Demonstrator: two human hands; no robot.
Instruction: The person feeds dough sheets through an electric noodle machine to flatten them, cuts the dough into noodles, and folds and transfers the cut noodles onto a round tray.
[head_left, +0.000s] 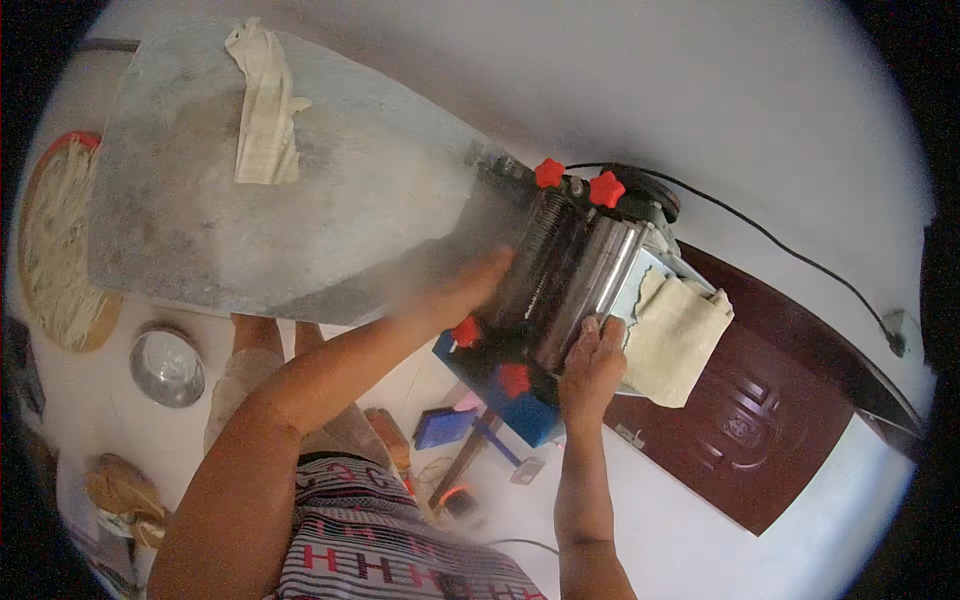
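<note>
A motorised dough roller machine (592, 277) with steel rollers and red star-shaped knobs stands at the right end of a grey table. My right hand (592, 360) rests at the near end of the smooth steel roller, beside the feed tray; whether it grips anything is unclear. A folded sheet of pale dough (675, 334) lies on that tray. My left hand (491, 274) reaches to the machine's left side, by the ridged roller; its fingers are blurred and partly hidden. Farther off, a long folded strip of dough (266, 112) lies on the table.
The floury grey table (187, 225) spans the upper left. At far left is a round basket (105, 322) of dough, with a metal bowl (166, 367) on the floor near it. A black cable (765, 225) runs behind the machine. A dark red panel (750, 450) is at right.
</note>
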